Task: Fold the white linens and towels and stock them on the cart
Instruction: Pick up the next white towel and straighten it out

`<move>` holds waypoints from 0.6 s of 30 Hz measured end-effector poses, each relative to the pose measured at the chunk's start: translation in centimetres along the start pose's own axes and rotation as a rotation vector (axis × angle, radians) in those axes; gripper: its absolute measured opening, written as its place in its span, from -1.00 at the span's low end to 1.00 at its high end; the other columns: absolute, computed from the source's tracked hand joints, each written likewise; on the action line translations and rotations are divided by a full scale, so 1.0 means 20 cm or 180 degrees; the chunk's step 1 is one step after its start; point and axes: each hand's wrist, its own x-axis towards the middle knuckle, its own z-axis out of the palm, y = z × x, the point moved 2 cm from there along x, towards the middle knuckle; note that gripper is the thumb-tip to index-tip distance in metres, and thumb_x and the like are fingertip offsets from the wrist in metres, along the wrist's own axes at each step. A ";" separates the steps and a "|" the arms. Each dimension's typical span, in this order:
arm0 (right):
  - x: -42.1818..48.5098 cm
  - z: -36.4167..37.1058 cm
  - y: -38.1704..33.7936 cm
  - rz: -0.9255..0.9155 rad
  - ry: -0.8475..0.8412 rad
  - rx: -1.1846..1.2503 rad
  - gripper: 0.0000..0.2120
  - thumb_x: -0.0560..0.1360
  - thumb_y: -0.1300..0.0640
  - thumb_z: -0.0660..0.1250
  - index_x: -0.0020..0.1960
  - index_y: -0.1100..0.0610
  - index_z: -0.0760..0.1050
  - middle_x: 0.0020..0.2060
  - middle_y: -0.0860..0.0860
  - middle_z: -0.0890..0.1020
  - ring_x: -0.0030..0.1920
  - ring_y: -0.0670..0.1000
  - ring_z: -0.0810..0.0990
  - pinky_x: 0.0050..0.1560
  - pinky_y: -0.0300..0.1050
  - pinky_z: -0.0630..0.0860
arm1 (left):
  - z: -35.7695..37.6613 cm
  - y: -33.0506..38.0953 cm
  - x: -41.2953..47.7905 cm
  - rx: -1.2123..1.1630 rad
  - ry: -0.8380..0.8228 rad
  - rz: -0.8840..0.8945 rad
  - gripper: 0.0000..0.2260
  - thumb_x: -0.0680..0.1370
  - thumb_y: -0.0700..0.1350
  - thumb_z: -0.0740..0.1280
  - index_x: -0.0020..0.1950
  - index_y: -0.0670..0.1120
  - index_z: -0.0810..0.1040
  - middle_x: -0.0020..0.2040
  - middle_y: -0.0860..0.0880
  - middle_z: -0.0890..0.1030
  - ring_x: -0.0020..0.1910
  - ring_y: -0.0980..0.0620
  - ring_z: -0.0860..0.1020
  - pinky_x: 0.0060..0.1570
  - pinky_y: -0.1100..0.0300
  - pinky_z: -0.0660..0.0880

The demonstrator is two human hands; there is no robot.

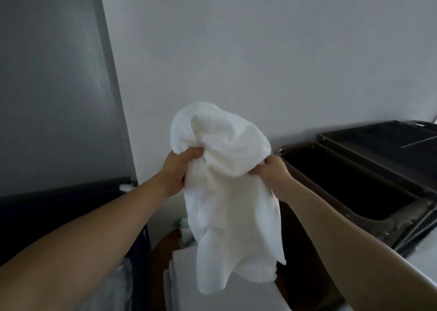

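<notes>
A crumpled white towel [227, 192] hangs in the air in front of me, bunched at the top and drooping below. My left hand [178, 171] grips its upper left part. My right hand [274, 170] grips its upper right edge. Both arms are stretched forward. To the right stands the dark cart [369, 168] with a deep black bin and a tray at the far right. Below the towel lie flat white linens [186, 277], partly hidden by it.
A pale wall fills the background, with a grey door or panel [52, 86] at the left. A dark bag or bin [59, 206] sits at the lower left behind my left arm. A brown wooden surface [163, 251] shows under the linens.
</notes>
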 end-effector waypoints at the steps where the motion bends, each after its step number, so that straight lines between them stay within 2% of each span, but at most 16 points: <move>1: -0.01 -0.01 0.05 0.0061 0.0112 -0.0126 -0.77 0.34 0.30 0.52 -0.03 0.14 0.61 -0.08 0.10 0.70 0.00 0.14 0.66 -0.02 0.06 0.62 | -0.02 -0.11 0.00 -0.0008 -0.0001 -0.0152 -0.51 0.39 -0.09 0.55 0.30 -0.07 0.55 0.14 -0.12 0.67 0.09 -0.17 0.65 0.10 -0.19 0.58; 3: -0.02 -0.03 0.12 0.0101 0.0172 -0.0233 -0.76 0.36 0.29 0.51 -0.02 0.08 0.60 -0.10 0.04 0.69 0.00 0.11 0.66 -0.07 -0.03 0.58 | -0.04 -0.32 -0.01 0.0086 0.0021 -0.0471 -0.57 0.42 -0.09 0.53 0.27 -0.09 0.57 0.14 -0.12 0.68 0.05 -0.13 0.67 0.05 -0.10 0.61; 5: -0.04 0.00 0.17 0.0050 0.0051 -0.0574 -0.69 0.34 0.23 0.55 0.05 0.09 0.59 -0.07 -0.02 0.68 0.00 0.06 0.65 -0.05 -0.05 0.56 | -0.06 -0.52 -0.05 0.0624 -0.0224 -0.0838 -0.60 0.44 -0.02 0.52 0.24 -0.05 0.58 0.07 -0.04 0.70 -0.06 -0.02 0.69 -0.14 0.07 0.65; 6: -0.05 0.03 0.20 -0.0002 -0.0038 -0.0918 -0.64 0.34 0.20 0.56 0.10 0.10 0.56 -0.05 -0.05 0.64 0.00 0.03 0.62 -0.03 -0.05 0.55 | -0.07 -0.61 -0.08 0.1010 -0.0416 -0.1179 -0.58 0.45 0.03 0.51 0.26 -0.04 0.56 0.04 0.00 0.71 -0.05 0.00 0.69 -0.13 0.08 0.65; 8: -0.08 0.08 0.27 -0.0173 -0.0241 -0.1642 -0.65 0.36 0.15 0.53 0.10 0.09 0.53 -0.07 -0.05 0.60 -0.02 0.05 0.58 -0.02 0.00 0.55 | -0.10 -0.77 -0.14 0.1870 -0.0732 -0.2051 -0.46 0.49 0.16 0.43 0.35 -0.10 0.45 0.17 -0.04 0.62 0.13 -0.11 0.61 0.11 -0.02 0.58; 9: -0.08 0.10 0.29 -0.0259 -0.0331 -0.1894 -0.70 0.38 0.13 0.51 0.07 0.10 0.53 -0.09 -0.02 0.62 -0.03 0.07 0.59 -0.02 0.02 0.56 | -0.10 -0.81 -0.17 0.2241 -0.0897 -0.2323 -0.42 0.50 0.19 0.40 0.39 -0.09 0.37 0.27 -0.06 0.53 0.18 -0.15 0.56 0.13 -0.04 0.53; 10: -0.09 0.11 0.32 -0.0322 -0.0413 -0.2075 -0.73 0.39 0.13 0.49 0.06 0.11 0.55 -0.09 0.02 0.64 -0.03 0.11 0.60 -0.01 0.03 0.56 | -0.10 -0.82 -0.17 0.2574 -0.1094 -0.2350 -0.40 0.50 0.20 0.38 0.42 -0.05 0.32 0.31 -0.06 0.46 0.19 -0.13 0.52 0.12 -0.03 0.52; 12: -0.08 0.11 0.37 -0.0394 -0.0562 -0.2370 -0.76 0.43 0.14 0.47 0.07 0.16 0.56 -0.02 0.09 0.66 0.04 0.16 0.61 0.03 -0.01 0.52 | -0.05 -0.77 -0.14 0.3264 -0.1362 -0.1709 -0.40 0.47 0.15 0.44 0.42 -0.01 0.32 0.37 -0.04 0.43 0.19 -0.03 0.49 0.19 0.02 0.50; 13: -0.08 0.11 0.39 -0.0414 -0.0654 -0.2491 -0.74 0.43 0.15 0.48 0.09 0.17 0.57 0.02 0.10 0.66 0.08 0.15 0.60 0.04 -0.05 0.48 | -0.02 -0.72 -0.11 0.3607 -0.1310 -0.1190 -0.32 0.44 0.12 0.49 0.46 -0.03 0.28 0.46 -0.06 0.36 0.28 -0.03 0.45 0.30 0.03 0.43; 15: -0.08 0.10 0.41 -0.0502 -0.0882 -0.2544 -0.71 0.40 0.17 0.52 0.10 0.16 0.60 -0.03 0.03 0.65 0.06 0.09 0.60 -0.02 -0.17 0.43 | 0.04 -0.62 -0.06 0.4044 -0.1213 -0.0274 0.03 0.36 0.13 0.55 0.61 -0.04 -0.04 0.60 -0.05 0.06 0.53 -0.07 0.15 0.49 0.01 0.18; 16: -0.07 0.09 0.41 -0.0571 -0.0969 -0.2445 -0.73 0.38 0.20 0.54 0.05 0.16 0.61 -0.11 -0.03 0.62 -0.01 0.02 0.60 -0.11 -0.26 0.39 | 0.09 -0.59 -0.04 0.4180 -0.1331 -0.0017 0.11 0.34 0.15 0.56 0.61 0.00 -0.16 0.61 -0.01 -0.04 0.57 -0.04 0.01 0.51 0.03 0.08; 17: -0.07 0.09 0.39 -0.0645 -0.1025 -0.2293 -0.76 0.36 0.24 0.55 0.01 0.18 0.62 -0.17 -0.07 0.58 -0.10 -0.07 0.58 -0.21 -0.37 0.35 | 0.13 -0.56 -0.04 0.4232 -0.1479 0.0135 0.11 0.33 0.13 0.57 0.61 0.01 -0.16 0.60 0.01 -0.04 0.57 -0.02 0.00 0.50 0.06 0.07; 18: -0.06 0.08 0.37 -0.0709 -0.1084 -0.2106 -0.76 0.36 0.29 0.55 0.00 0.22 0.62 -0.18 -0.07 0.57 -0.17 -0.17 0.56 -0.28 -0.47 0.31 | 0.17 -0.55 -0.03 0.4160 -0.1521 0.0140 0.04 0.34 0.10 0.57 0.61 0.00 -0.05 0.58 -0.01 0.07 0.54 -0.02 0.09 0.47 0.10 0.13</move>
